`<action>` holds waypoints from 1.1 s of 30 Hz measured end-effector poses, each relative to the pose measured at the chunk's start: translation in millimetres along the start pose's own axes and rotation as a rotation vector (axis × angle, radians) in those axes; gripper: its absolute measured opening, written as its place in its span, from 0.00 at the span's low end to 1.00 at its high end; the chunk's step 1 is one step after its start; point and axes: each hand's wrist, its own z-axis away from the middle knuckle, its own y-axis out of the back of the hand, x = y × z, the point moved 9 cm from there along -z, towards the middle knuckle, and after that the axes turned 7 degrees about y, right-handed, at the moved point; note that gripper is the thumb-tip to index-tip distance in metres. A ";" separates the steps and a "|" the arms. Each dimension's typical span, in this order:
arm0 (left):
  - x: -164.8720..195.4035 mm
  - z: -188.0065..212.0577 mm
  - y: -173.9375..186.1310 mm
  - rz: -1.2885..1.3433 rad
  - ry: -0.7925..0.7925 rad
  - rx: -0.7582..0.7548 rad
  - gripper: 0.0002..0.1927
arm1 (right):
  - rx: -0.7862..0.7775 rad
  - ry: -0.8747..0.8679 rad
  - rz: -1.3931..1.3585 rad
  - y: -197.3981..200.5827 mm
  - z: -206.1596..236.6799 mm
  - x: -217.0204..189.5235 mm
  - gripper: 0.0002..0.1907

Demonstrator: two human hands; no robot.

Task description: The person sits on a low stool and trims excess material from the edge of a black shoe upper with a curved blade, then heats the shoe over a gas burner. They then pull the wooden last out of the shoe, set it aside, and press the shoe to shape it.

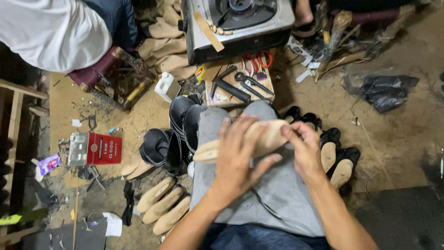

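A tan wooden shoe last (261,137) lies across the grey cloth (282,190) on my lap. My left hand (238,159) rests flat over its middle, fingers spread and pressing on it. The toe end is gripped by my right hand (303,148), thumb on top. Both hands hold the same last.
Black shoe uppers (178,129) are stacked left of my knee, with several bare lasts (164,206) on the floor below them. Black shoes on lasts (335,155) sit to the right. Ahead are a gas stove (240,21), a tool board with pliers (247,83), a white bottle (166,85), a red tin (99,149). Another person in white (51,32) sits at top left.
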 end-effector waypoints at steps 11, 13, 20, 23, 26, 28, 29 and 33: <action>-37.8 -22.6 -90.9 -0.262 0.027 -0.184 0.40 | -0.041 -0.060 0.048 -10.8 -31.8 52.1 0.05; -46.1 -27.6 -105.0 -0.218 0.044 -0.215 0.41 | -0.053 -0.086 0.052 -10.0 -31.3 57.7 0.05; -58.2 -27.6 -116.5 -0.135 0.066 -0.225 0.45 | -0.080 -0.036 0.141 -4.7 -35.6 71.8 0.05; -52.7 -8.6 -87.3 0.023 -0.011 -0.083 0.42 | -0.025 -0.095 0.132 2.1 -38.3 77.7 0.05; -79.2 27.9 -38.1 0.110 0.103 0.146 0.31 | -0.016 -0.102 0.174 5.7 -39.1 72.8 0.08; -123.3 68.5 2.0 -0.037 0.375 0.338 0.27 | -0.018 -0.113 0.190 4.9 -38.0 70.3 0.09; -153.6 84.6 8.3 0.057 0.540 0.332 0.27 | -0.005 -0.121 0.177 4.6 -37.3 69.7 0.10; -241.1 114.5 -33.8 0.849 0.947 0.149 0.25 | 0.020 -0.149 0.110 -2.2 -41.3 73.2 0.10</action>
